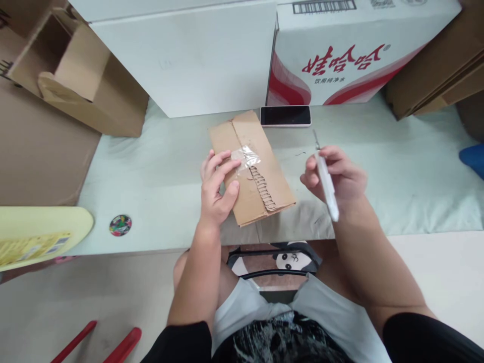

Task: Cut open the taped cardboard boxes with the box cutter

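Observation:
A small brown cardboard box [260, 146] lies slantwise on the pale green cloth. Clear tape [247, 157] crosses its middle, and the seam shows torn, ridged cardboard towards the near end. My left hand [219, 186] rests on the box's left side, fingers spread over its top and touching the tape. To the right of the box, my right hand [340, 174] is raised and closed around a white utility knife [327, 184]. The knife's thin blade [316, 138] points away from me, apart from the box.
A phone [285, 116] lies beyond the box, before a large white carton [189, 60] and a red-and-white water carton [340, 65]. Brown cartons [109, 85] flank both sides. A round colourful disc [120, 225] and a yellow object [45, 234] are at left.

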`<state>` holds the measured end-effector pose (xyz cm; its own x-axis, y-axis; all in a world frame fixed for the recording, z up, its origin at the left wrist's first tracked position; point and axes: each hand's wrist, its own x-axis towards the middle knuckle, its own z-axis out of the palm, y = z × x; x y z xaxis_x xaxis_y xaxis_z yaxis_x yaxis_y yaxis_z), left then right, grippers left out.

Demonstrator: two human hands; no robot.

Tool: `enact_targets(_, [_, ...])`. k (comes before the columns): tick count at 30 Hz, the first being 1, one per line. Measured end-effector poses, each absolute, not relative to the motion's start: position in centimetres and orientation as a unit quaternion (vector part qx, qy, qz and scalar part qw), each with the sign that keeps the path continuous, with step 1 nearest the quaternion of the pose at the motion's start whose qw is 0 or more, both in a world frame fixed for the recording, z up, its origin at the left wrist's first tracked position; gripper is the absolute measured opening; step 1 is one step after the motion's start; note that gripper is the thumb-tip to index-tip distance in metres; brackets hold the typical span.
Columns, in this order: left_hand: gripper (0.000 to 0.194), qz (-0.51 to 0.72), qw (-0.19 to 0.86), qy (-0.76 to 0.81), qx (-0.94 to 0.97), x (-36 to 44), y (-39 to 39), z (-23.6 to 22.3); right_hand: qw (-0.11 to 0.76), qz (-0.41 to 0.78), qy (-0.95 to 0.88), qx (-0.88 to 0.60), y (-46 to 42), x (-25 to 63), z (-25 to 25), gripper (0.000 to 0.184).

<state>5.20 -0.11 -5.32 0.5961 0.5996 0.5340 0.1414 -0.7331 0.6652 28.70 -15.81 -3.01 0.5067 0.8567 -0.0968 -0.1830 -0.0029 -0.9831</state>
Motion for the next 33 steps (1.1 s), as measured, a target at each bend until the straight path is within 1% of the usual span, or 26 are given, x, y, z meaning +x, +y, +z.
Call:
enact_targets(3, [0.045, 0.39, 0.299, 0.218, 0.843, 5.1, 0.0, -5.3, 0.687, 0.371, -0.3, -0.549, -15.9, 28.8, -3.0, 0.036])
enact_targets(8, [0.04, 0.402, 0.298, 0.211, 0.84, 5.1, -0.3, -5.3, 0.712, 0.381, -0.324, -0.493, -15.4, 27.6, -2.0, 0.047])
enact_targets(13, [0.039, 0.395, 0.27, 0.235, 0.846, 5.5, -1.2, -4.7, 0.728, 0.341, -0.276, -0.527, -15.2, 26.2, -0.5, 0.039])
enact_targets(17, [0.032, 0.408, 0.243, 0.243, 0.846, 6.4, -3.3, -4.0, 0.736, 0.333, -0.263, -0.528, -15.1, 26.0, 0.8, 0.034])
enact_targets(19, [0.03, 0.409, 0.241, 0.234, 0.849, 7.0, -4.8, -3.7, 0.729, 0.334, -0.276, -0.53, -15.4, 25.6, 1.5, 0.035])
enact_targets(21, [0.031, 0.396, 0.243, 0.213, 0.859, 7.6, -6.2, -3.3, 0.716, 0.327, -0.297, -0.541, -15.8, 24.9, 2.3, 0.034])
enact_targets(23, [0.033, 0.384, 0.248, 0.195, 0.868, 8.0, -7.2, -3.0, 0.691, 0.307, -0.313, -0.575, -16.3, 24.3, 2.9, 0.024])
enact_targets(26, [0.033, 0.382, 0.256, 0.181, 0.869, 8.1, -7.7, -2.8, 0.606, 0.273, -0.338, -0.666, -16.9, 23.7, 3.3, 0.009])
enact_targets(29, [0.034, 0.383, 0.262, 0.181, 0.867, 8.0, -7.5, -2.9, 0.513, 0.255, -0.353, -0.74, -16.9, 23.8, 3.1, 0.007])
enact_targets(33, [0.034, 0.387, 0.267, 0.176, 0.865, 8.0, -7.2, -2.9, 0.466, 0.209, -0.363, -0.779, -16.5, 23.9, 2.9, 0.007])
